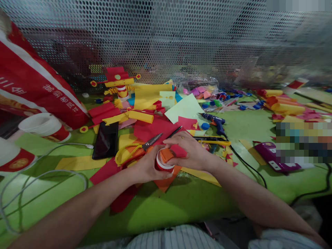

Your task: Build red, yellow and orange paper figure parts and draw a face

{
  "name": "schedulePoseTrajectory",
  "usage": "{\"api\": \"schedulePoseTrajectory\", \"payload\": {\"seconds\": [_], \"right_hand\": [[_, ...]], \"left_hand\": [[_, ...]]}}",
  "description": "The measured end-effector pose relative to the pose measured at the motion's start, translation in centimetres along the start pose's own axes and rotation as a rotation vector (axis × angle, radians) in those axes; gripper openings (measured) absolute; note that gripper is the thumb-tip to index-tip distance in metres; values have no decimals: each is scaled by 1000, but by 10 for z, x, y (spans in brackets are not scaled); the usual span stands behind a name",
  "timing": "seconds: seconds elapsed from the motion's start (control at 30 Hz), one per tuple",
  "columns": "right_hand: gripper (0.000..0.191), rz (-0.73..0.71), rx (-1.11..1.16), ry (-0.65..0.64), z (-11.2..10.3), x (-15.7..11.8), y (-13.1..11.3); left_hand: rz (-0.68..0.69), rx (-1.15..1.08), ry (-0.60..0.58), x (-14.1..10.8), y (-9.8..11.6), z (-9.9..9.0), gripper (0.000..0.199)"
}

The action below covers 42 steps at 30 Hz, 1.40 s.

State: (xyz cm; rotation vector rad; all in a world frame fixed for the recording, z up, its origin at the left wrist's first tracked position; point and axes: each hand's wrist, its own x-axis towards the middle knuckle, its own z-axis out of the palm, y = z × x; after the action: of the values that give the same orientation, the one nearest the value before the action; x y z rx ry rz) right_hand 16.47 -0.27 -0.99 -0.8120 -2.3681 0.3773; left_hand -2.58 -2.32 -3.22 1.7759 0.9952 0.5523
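Note:
In the middle of the green table, my left hand (pixel 149 166) is wrapped round a red and white paper cup (pixel 164 166). My right hand (pixel 188 148) pinches a folded piece of orange and red paper (pixel 167 154) against the cup's top. Part of the cup is hidden by my fingers. Yellow-handled scissors (pixel 132 152) lie just left of the cup, blades pointing away. Beneath and around my hands are sheets of red paper (pixel 147 128) and an orange sheet (pixel 163 185). A dark pen-like stick (pixel 174 132) lies just beyond my right hand.
A black phone (pixel 105 140) and white cups (pixel 43 126) are on the left, with a white cable (pixel 75 144). A blue glue gun (pixel 216 121) lies right of centre. Behind stand a paper-decorated cup figure (pixel 121 90) and a perforated metal panel (pixel 166 41). A purple packet (pixel 275 157) is at right.

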Motion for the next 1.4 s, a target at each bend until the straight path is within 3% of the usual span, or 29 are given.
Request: {"api": "schedulePoseTrajectory", "payload": {"seconds": [0.1, 0.2, 0.3, 0.4, 0.6, 0.8, 1.0, 1.1, 1.2, 1.4], "right_hand": [[44, 15, 35, 18, 0, 0, 0], [44, 12, 63, 33, -1, 0, 1], [43, -4, 82, 36, -2, 0, 2], [43, -16, 91, 38, -2, 0, 2], [44, -30, 84, 44, -3, -1, 2], [43, -35, 82, 42, -3, 0, 3], [45, -53, 102, 60, -1, -2, 5], [40, -63, 175, 130, -8, -5, 4], [16, -143, 195, 141, -22, -6, 3], [18, -344, 102, -16, -28, -6, -4]], "left_hand": [[129, 14, 62, -3, -3, -3, 74], [383, 94, 233, -8, -5, -14, 47], [708, 449, 362, -13, -1, -29, 24], [901, 712, 355, -14, 4, -38, 21], [839, 886, 278, -13, 7, -38, 20], [990, 864, 308, -9, 10, -37, 18], [973, 880, 218, -7, 14, -37, 17], [976, 863, 207, -6, 14, -37, 17], [977, 854, 221, -6, 15, -36, 15], [987, 864, 235, -5, 15, -36, 16]]}}
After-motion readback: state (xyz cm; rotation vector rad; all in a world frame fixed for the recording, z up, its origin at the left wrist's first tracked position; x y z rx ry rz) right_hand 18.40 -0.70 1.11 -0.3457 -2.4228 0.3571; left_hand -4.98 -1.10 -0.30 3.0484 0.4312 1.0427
